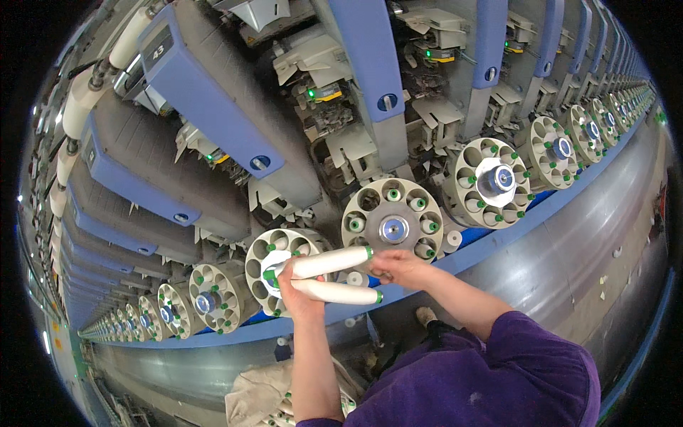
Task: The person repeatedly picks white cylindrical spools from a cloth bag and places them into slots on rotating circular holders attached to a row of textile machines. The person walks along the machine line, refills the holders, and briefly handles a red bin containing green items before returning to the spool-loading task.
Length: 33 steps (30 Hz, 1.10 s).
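I see the left hand (302, 306) wrapped around two white bobbins (334, 262), long axes pointing rightward; just beyond the upper one's green tip (369, 252), nearest it, the right hand (400, 270) curls, whether holding anything I cannot tell.

The upper yarn bobbin (333, 262) and lower yarn bobbin (340, 292), white-wound and green-tipped, splay rightward from the left hand (302, 297).

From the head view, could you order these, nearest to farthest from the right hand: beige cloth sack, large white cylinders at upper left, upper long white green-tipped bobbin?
From the right hand:
1. Upper bobbin: just left, in the left hand.
2. Cloth sack: lower left.
3. White cylinders: far upper left.
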### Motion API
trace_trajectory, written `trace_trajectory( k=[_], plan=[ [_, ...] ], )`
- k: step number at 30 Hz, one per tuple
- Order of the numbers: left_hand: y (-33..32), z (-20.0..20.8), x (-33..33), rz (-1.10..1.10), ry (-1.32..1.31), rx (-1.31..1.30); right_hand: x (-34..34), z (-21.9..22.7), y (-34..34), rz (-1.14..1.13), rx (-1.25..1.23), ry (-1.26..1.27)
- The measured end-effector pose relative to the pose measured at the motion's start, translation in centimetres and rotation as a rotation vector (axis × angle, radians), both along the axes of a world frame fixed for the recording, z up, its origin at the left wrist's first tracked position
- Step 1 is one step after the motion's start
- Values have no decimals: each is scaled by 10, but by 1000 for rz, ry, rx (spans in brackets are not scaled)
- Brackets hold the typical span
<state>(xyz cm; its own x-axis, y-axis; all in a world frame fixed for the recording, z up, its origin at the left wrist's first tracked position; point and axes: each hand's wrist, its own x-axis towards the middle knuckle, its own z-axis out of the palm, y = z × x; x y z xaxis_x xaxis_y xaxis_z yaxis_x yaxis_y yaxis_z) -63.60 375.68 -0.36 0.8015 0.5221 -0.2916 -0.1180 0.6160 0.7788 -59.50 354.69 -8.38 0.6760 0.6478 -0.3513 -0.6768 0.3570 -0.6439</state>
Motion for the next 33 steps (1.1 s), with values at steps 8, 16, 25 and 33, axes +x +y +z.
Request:
trace_trajectory(
  k=[8,16,25,33],
  plan=[
    [25,-26,-17,-47,26,-22,36,-15,-109,-505,525,303],
    [-25,-40,16,114,75,163,42,32,-96,-122,553,35],
    [-18,-1,6,243,-146,-28,9,-12,-22,738,-95,-177],
    [-5,-35,-19,345,-96,-293,16,-14,-64,237,-615,-733]
  ],
)
